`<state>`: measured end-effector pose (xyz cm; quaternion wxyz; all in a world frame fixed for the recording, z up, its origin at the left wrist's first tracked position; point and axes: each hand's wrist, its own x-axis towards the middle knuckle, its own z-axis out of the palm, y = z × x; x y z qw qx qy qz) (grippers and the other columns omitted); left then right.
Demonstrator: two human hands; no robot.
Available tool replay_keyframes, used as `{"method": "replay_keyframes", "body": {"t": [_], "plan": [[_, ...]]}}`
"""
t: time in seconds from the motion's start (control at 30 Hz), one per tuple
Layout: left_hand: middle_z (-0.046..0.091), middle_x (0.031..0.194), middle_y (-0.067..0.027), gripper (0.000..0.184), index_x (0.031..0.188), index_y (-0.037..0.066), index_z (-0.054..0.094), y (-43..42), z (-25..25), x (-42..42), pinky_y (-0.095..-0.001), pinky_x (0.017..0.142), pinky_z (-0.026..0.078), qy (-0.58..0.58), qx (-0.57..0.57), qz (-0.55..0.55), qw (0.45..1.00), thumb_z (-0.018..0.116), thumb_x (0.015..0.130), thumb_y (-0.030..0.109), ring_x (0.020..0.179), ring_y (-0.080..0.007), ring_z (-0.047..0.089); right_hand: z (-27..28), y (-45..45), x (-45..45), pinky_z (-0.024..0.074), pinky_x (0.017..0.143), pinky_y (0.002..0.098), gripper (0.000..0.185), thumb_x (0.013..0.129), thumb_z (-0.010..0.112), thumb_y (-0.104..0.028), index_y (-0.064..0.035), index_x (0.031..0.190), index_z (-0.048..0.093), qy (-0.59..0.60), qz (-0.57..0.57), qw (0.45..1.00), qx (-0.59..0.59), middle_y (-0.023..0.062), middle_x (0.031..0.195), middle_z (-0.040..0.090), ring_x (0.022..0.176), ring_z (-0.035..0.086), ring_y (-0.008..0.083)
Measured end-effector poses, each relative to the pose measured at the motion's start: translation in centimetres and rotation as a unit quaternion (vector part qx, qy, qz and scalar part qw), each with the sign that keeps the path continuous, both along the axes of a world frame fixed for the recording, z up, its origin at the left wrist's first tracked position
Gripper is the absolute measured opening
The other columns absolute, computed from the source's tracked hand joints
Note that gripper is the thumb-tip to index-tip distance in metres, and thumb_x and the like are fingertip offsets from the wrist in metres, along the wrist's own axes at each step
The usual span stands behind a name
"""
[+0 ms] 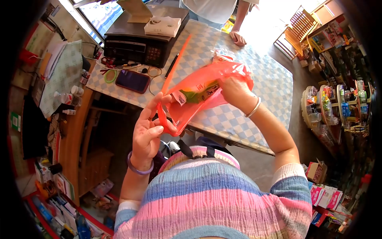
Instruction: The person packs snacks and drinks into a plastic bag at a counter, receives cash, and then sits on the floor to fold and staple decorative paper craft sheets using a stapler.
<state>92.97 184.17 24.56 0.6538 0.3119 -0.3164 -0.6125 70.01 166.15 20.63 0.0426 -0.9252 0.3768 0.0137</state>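
A thin red plastic bag (234, 68) is stretched between my two hands above the table. My left hand (146, 135) is closed on the bag's edge near its handle loop, with the thumb bent toward the fingers. Inside the bag's mouth lies a green and yellow packet (197, 95) with printed characters. My right hand (238, 95) reaches into the bag at the packet's right end. Its fingers are mostly hidden by the bag and the packet, so their grip does not show. Behind the bag, a clear wrapped item (223, 54) rests on the table.
On the checked tablecloth (266, 79) lie a phone (133, 81), a black pen (172, 65) and a green band (110, 76). A black scale (135, 47) carries a tissue box (162, 26). Across the table, another person's hand (238, 38) rests on the edge. Stocked shelves (338, 111) stand at right.
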Motion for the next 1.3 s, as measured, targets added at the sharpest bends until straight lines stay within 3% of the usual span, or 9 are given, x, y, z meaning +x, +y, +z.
{"method": "replay_keyframes", "body": {"t": [0.2,0.33,0.57,0.7,0.83,1.0,1.1,1.17,1.3], "plan": [[0.036,0.134,-0.0197,0.073,0.136,-0.003,0.026,-0.1,1.3,-0.3,-0.0312,0.073,0.051,-0.005,-0.001,0.002,1.000,0.048,0.067,0.006,0.078,-0.0201,0.062,3.7,-0.7,-1.8,0.0407,0.087,0.0475,0.033,0.069,0.065,-0.008,-0.0005,0.100,0.054,0.088,-0.073,0.993,0.033,0.0142,0.083,0.060,0.078,0.060,0.0318],[0.032,0.137,-0.0221,0.076,0.137,-0.004,0.023,-0.4,2.6,-0.7,-0.0301,0.073,0.050,-0.022,-0.003,0.014,1.000,0.048,0.066,0.010,0.076,-0.0196,0.061,7.6,-0.5,-1.8,0.0132,0.091,0.0745,0.034,0.069,0.070,-0.014,-0.0051,0.098,0.054,0.102,-0.096,0.988,-0.060,0.0117,0.079,0.060,0.078,0.061,0.0287],[0.033,0.137,-0.0229,0.078,0.136,-0.004,0.024,-0.1,4.2,-0.8,-0.0280,0.070,0.050,-0.066,-0.014,0.013,0.998,0.052,0.066,0.017,0.074,-0.0184,0.060,9.7,0.1,-2.7,0.0270,0.096,0.0613,0.049,0.072,0.068,-0.016,-0.0077,0.116,0.049,0.078,-0.052,0.985,-0.142,0.0110,0.079,0.060,0.079,0.060,0.0286],[0.038,0.133,-0.0229,0.073,0.133,-0.006,0.029,0.0,3.5,-0.3,-0.0304,0.066,0.052,-0.030,-0.021,0.036,0.999,0.057,0.069,0.013,0.074,-0.0207,0.062,11.3,1.3,-1.5,0.0442,0.080,0.0387,0.059,0.073,0.068,-0.022,-0.0052,0.124,0.043,0.121,-0.047,0.990,0.056,0.0137,0.086,0.060,0.086,0.059,0.0292],[0.050,0.118,-0.0261,0.062,0.124,-0.011,0.040,0.7,2.9,-0.3,-0.0290,0.058,0.051,-0.059,-0.007,0.014,0.998,0.059,0.071,0.015,0.063,-0.0182,0.060,12.8,-0.2,-3.8,0.0458,0.082,0.0389,0.053,0.073,0.068,-0.017,0.0007,0.119,0.048,-0.143,0.333,0.891,0.275,0.0162,0.094,0.063,0.088,0.061,0.0292],[0.057,0.108,-0.0256,0.055,0.115,-0.013,0.049,1.0,2.6,-0.5,-0.0254,0.055,0.050,-0.085,0.018,0.036,0.996,0.060,0.070,0.017,0.059,-0.0148,0.059,11.7,-6.3,-5.0,0.0466,0.083,0.0306,0.037,0.080,0.059,-0.004,0.0027,0.115,0.052,-0.518,0.114,0.734,0.424,0.0088,0.097,0.064,0.094,0.060,0.0156],[0.062,0.094,-0.0222,0.052,0.109,-0.013,0.053,1.3,2.7,-0.8,-0.0231,0.052,0.048,-0.106,0.031,0.049,0.993,0.060,0.070,0.020,0.056,-0.0134,0.057,0.9,-14.2,-5.4,0.0442,0.084,0.0341,0.050,0.074,0.067,-0.020,-0.0053,0.119,0.051,-0.344,0.001,0.935,0.083,0.0147,0.096,0.062,0.094,0.058,0.0237],[0.062,0.086,-0.0191,0.050,0.106,-0.014,0.054,1.6,2.6,-0.5,-0.0227,0.051,0.047,-0.119,0.042,0.032,0.991,0.060,0.070,0.021,0.054,-0.0129,0.057,-4.6,-15.8,-5.1,0.0382,0.092,0.0421,0.062,0.071,0.070,-0.026,-0.0063,0.124,0.044,-0.203,-0.038,0.978,0.041,0.0197,0.115,0.053,0.112,0.046,0.0349],[0.060,0.063,-0.0123,0.042,0.094,-0.014,0.061,1.5,2.5,-0.7,-0.0203,0.045,0.042,-0.158,0.053,0.058,0.984,0.060,0.070,0.021,0.048,-0.0115,0.054,-8.4,-17.0,-4.0,0.0299,0.100,0.0415,0.065,0.072,0.062,-0.011,-0.0105,0.132,0.036,-0.137,0.016,0.990,-0.017,0.0125,0.132,0.040,0.122,0.037,0.0286]]}}
